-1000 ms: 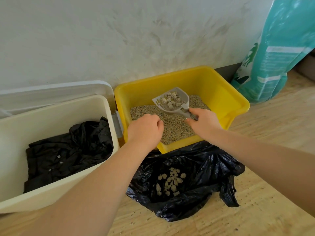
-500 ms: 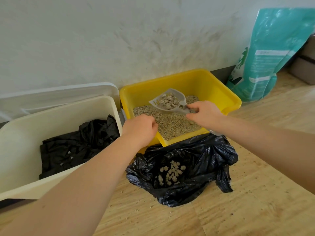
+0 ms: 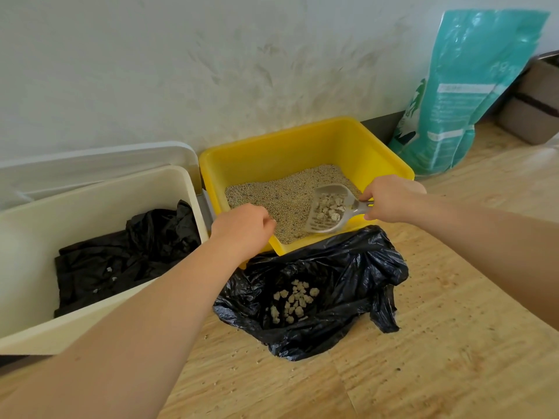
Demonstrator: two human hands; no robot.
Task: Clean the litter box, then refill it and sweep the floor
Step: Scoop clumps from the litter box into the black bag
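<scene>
A yellow litter box (image 3: 302, 146) is sitting on the wooden floor (image 3: 453, 343) against the white wall (image 3: 181, 55), with pale litter (image 3: 281, 195) lying across its bottom. The right hand (image 3: 390, 199) is reaching in from the right over the near right rim of the box, and its fingers (image 3: 367, 196) are curling round the handle of a grey slotted scoop (image 3: 328, 211), gripping it. The scoop is hanging over the near right part of the box, its wide end pointing toward the near side, and it is carrying a small heap of light clumps (image 3: 329, 205).

The left hand (image 3: 242, 228) is resting at the near left corner of the box with its fingers curled down over the rim; whether they are actually gripping the edge cannot be told, since the fingertips are hidden.

Just in front of the box, a black rubbish bag (image 3: 348, 267) is lying open on the floor, touching the near wall of the box. More clumps (image 3: 292, 300) are lying in a loose pile inside it.

To the left of the box, a cream bin (image 3: 106, 189) is standing with a crumpled black liner (image 3: 121, 255) inside it, and its lid (image 3: 90, 164) is leaning back against the wall. At the far right, a teal bag (image 3: 462, 95) is leaning upright against the wall, well apart from the hands. Small grains are lying scattered on the floor near the rubbish bag.
</scene>
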